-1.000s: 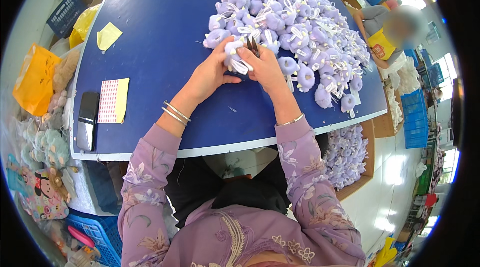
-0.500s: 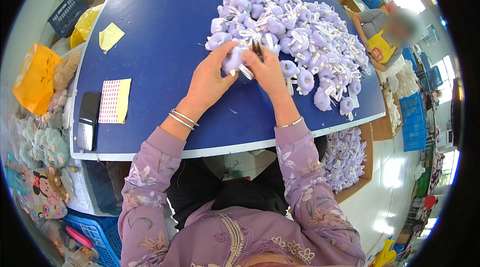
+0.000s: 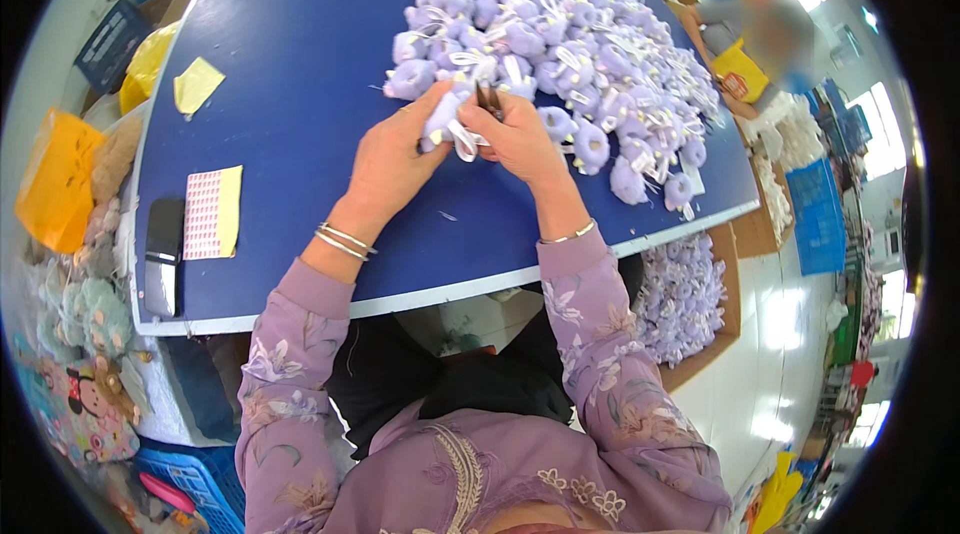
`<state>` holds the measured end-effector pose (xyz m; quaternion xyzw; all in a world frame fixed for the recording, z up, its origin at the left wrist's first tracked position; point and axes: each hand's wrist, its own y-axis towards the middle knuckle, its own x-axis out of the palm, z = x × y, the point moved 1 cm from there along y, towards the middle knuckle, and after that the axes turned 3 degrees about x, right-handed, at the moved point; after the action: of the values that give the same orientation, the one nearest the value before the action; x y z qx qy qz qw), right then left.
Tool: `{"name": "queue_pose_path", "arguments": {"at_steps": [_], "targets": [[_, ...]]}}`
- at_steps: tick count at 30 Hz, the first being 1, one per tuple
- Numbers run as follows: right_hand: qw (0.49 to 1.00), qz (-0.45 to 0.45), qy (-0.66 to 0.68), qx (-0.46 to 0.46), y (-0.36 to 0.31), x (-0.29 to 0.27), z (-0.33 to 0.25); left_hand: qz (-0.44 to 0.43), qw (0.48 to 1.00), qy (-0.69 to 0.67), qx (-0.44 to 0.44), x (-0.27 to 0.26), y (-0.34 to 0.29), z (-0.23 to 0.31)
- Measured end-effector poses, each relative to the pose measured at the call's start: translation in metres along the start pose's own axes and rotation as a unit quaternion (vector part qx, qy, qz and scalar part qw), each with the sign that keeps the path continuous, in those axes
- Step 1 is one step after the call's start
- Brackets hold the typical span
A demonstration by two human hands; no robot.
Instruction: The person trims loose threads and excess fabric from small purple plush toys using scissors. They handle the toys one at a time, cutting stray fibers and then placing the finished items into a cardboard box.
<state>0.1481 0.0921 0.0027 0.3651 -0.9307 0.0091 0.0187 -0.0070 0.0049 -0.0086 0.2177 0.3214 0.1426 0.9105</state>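
Note:
Between my hands is a small lilac plush ring [image 3: 438,122] with pale yellow tips and a white ribbon loop [image 3: 464,142]. My left hand [image 3: 390,162] grips the plush from the left, thumb and fingers closed on it. My right hand [image 3: 522,142] is closed round dark metal thread snips [image 3: 487,96], their points sticking up past the fingers. Its thumb and finger also touch the plush by the ribbon. Just beyond lies a big heap of similar lilac plush rings [image 3: 560,49] with white loops, on the blue table [image 3: 300,104].
A phone [image 3: 164,259], a sticker sheet [image 3: 210,214] and a yellow note [image 3: 198,87] lie on the table's left. A carton of plush rings [image 3: 680,299] stands below the right edge. Another person [image 3: 745,64] works at the far right. Bags and toys crowd the left.
The plush has turned in my hands, so its ring hole no longer faces up and the ribbon loop hangs toward me. The whole view has shifted slightly.

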Motion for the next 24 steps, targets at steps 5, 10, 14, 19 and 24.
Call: {"name": "queue_pose_path", "arguments": {"at_steps": [5,10,14,19,24], "targets": [[0.999,0.042,0.021,-0.02,-0.017,-0.012,-0.001,-0.068,0.996,-0.041,-0.043,0.002,-0.001,0.018],[0.994,0.063,-0.092,-0.021,-0.035,-0.018,-0.008,-0.062,0.997,-0.045,0.027,0.012,-0.003,0.016],[0.98,0.097,-0.167,-0.038,-0.046,-0.016,0.005,-0.073,0.995,-0.01,0.072,0.015,-0.003,0.016],[0.96,0.151,-0.227,-0.071,-0.063,-0.012,0.002,-0.107,0.988,0.054,0.096,0.017,-0.006,0.02],[0.964,0.185,-0.186,-0.048,-0.087,-0.012,0.0,-0.168,0.98,0.059,0.089,0.027,-0.007,0.032]]}}
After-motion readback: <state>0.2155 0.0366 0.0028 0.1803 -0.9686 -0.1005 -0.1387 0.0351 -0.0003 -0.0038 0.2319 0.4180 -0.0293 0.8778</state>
